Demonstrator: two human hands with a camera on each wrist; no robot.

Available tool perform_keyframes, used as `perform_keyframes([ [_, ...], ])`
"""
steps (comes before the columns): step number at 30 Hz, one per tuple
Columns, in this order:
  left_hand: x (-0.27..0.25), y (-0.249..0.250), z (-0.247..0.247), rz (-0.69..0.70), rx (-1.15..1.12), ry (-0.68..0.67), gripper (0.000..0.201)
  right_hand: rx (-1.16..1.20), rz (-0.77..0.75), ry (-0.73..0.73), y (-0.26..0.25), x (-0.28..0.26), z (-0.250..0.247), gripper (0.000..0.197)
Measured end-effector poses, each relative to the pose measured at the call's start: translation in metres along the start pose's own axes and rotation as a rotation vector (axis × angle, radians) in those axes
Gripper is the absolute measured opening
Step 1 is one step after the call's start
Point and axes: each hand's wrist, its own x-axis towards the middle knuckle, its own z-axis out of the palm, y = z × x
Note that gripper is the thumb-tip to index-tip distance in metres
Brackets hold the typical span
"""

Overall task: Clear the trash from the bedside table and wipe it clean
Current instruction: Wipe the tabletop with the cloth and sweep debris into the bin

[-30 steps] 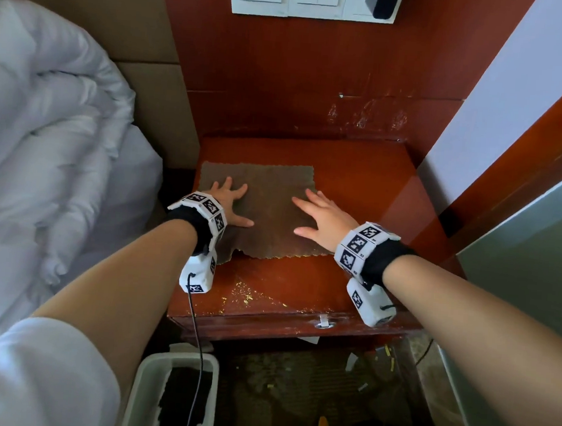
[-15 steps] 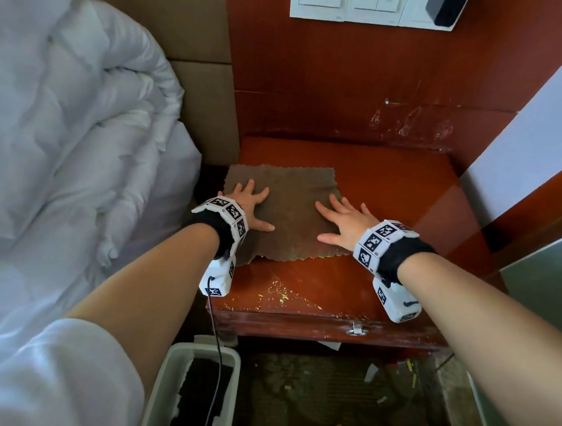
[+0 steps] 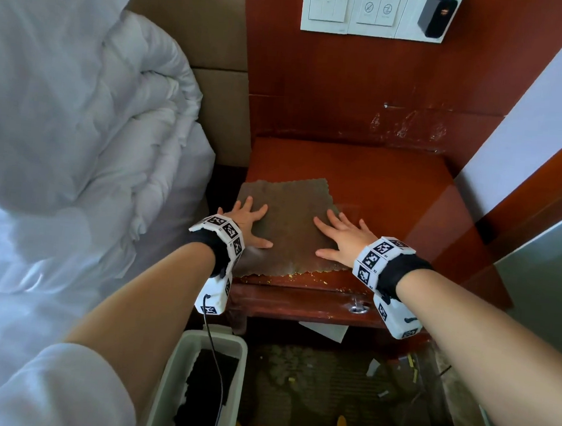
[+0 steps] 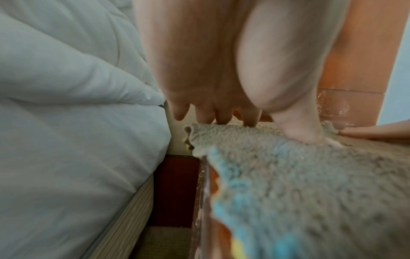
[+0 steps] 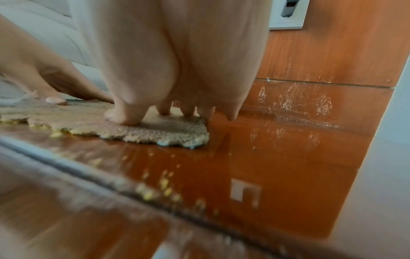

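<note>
A brown cleaning cloth (image 3: 292, 227) lies spread flat on the left half of the red wooden bedside table (image 3: 391, 187). My left hand (image 3: 249, 224) presses its left side with fingers spread flat. My right hand (image 3: 341, 237) presses its right edge the same way, outer fingers over bare wood. In the left wrist view the left hand (image 4: 221, 115) touches the fuzzy cloth (image 4: 310, 175). In the right wrist view the right hand (image 5: 173, 113) rests on the cloth (image 5: 155, 129). Small yellow crumbs (image 3: 305, 274) lie at the cloth's near edge, close to the table's front rim.
A white duvet (image 3: 79, 132) fills the left. Below the table's front stands a pale bin (image 3: 175, 371) holding something dark. Paper scraps (image 3: 328, 331) litter the floor. A switch panel (image 3: 363, 9) sits on the wood wall behind. A white wall (image 3: 529, 113) bounds the right.
Both hands have slid the cloth toward the table's front edge, and the yellow crumbs have gathered along its near edge. The view has shifted left.
</note>
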Motion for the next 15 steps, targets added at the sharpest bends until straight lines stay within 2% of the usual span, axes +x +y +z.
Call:
perform_keyframes([
  [15, -0.068, 0.025, 0.045, 0.008, 0.094, 0.017, 0.083, -0.028, 0.007, 0.047, -0.012, -0.07, 0.042, 0.066],
])
